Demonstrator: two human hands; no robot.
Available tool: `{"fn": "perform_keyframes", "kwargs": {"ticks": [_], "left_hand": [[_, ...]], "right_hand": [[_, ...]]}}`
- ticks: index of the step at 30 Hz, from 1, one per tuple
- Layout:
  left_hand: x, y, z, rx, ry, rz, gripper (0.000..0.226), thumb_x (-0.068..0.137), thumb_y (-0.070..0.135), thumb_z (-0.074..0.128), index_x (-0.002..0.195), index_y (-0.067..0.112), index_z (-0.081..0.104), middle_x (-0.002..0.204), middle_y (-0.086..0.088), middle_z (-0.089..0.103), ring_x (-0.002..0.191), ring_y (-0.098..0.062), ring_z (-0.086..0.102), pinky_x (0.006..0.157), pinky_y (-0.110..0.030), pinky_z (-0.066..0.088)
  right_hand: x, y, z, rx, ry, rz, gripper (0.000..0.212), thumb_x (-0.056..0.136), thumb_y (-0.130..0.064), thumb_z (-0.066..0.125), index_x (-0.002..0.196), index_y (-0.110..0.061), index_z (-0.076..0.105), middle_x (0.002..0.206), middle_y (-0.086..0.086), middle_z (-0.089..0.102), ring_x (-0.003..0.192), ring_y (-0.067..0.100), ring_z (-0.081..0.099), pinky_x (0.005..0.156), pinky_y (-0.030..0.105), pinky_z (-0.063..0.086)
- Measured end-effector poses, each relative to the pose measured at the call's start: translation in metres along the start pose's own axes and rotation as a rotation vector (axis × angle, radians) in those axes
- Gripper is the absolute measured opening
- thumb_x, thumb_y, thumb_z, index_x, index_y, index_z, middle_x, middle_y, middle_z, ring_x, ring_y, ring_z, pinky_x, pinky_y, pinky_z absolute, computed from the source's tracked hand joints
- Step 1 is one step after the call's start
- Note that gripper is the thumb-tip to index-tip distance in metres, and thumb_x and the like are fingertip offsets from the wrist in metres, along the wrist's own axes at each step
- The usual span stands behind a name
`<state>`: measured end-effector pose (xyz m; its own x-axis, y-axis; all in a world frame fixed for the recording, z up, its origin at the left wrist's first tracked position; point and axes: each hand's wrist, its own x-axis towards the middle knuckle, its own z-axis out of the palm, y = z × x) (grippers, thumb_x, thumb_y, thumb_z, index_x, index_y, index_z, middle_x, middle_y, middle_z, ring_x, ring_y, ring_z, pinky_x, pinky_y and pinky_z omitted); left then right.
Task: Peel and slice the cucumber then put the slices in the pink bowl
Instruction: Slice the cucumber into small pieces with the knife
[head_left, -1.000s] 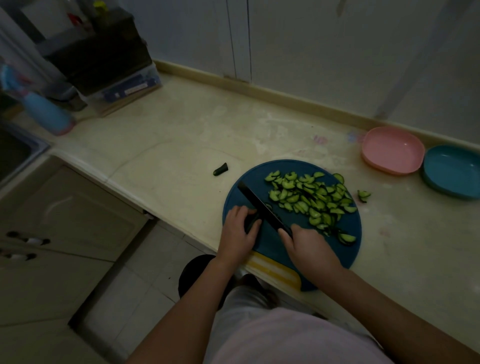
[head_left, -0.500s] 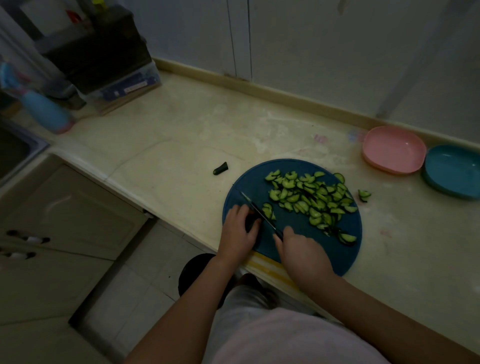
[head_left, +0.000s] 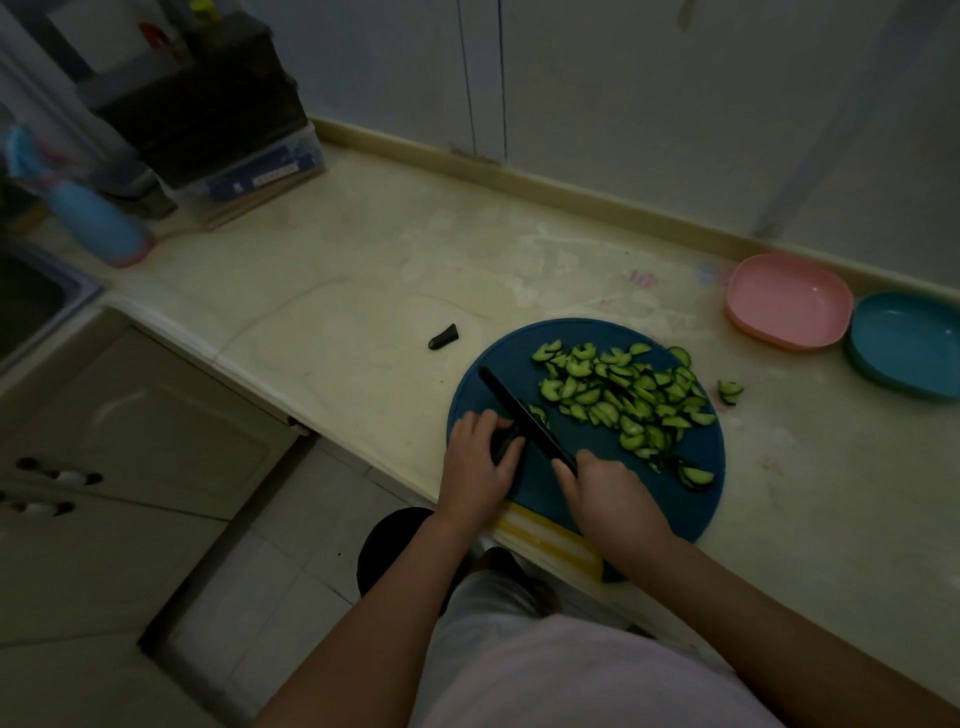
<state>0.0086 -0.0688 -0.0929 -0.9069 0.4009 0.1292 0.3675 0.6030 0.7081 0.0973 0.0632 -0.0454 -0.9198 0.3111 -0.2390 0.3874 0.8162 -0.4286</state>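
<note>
Slicing: left grip (head_left: 480, 460) curls over cucumber stub (head_left: 502, 444), right grip (head_left: 609, 493) clasps knife (head_left: 522, 413); short vertical cuts advisable, stub pinned firmly.

Counter (head_left: 363, 270) holds cutting board (head_left: 511, 348), pink bowl (head_left: 789, 301), blue bowl (head_left: 909, 343).
</note>
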Motion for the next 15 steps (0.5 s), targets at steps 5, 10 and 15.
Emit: {"fn": "perform_keyframes", "kwargs": {"ticks": [5,10,15], "left_hand": [[0.0004,-0.0013,0.0012,0.019,-0.002,-0.002,0.017,0.086,0.026,0.064,0.090,0.012,0.054,0.088,0.001,0.049,0.084,-0.012,0.042,0.069,-0.021,0.032],[0.0002,-0.0020,0.0008,0.004,-0.007,0.002,0.018,0.086,0.028,0.061,0.091,0.012,0.054,0.088,0.000,0.050,0.085,-0.013,0.043,0.071,-0.022,0.034],[0.0004,-0.0015,0.0010,-0.018,-0.001,-0.001,0.016,0.085,0.023,0.064,0.089,0.011,0.054,0.087,0.001,0.050,0.084,-0.013,0.045,0.070,-0.020,0.032]], "right_hand": [[-0.0045,-0.0035,-0.0045,-0.021,0.015,-0.038,0.034,0.099,-0.042,0.029,0.087,-0.014,0.045,0.087,0.011,0.064,0.080,0.028,0.061,0.059,0.030,0.036],[-0.0055,-0.0051,-0.0045,-0.063,0.023,-0.046,0.038,0.100,-0.042,0.027,0.095,-0.011,0.050,0.090,0.010,0.064,0.082,0.026,0.060,0.059,0.029,0.034],[-0.0005,-0.0075,-0.0005,-0.067,-0.005,-0.042,0.038,0.100,-0.041,0.029,0.095,-0.010,0.050,0.091,0.011,0.064,0.082,0.027,0.060,0.059,0.029,0.034]]}}
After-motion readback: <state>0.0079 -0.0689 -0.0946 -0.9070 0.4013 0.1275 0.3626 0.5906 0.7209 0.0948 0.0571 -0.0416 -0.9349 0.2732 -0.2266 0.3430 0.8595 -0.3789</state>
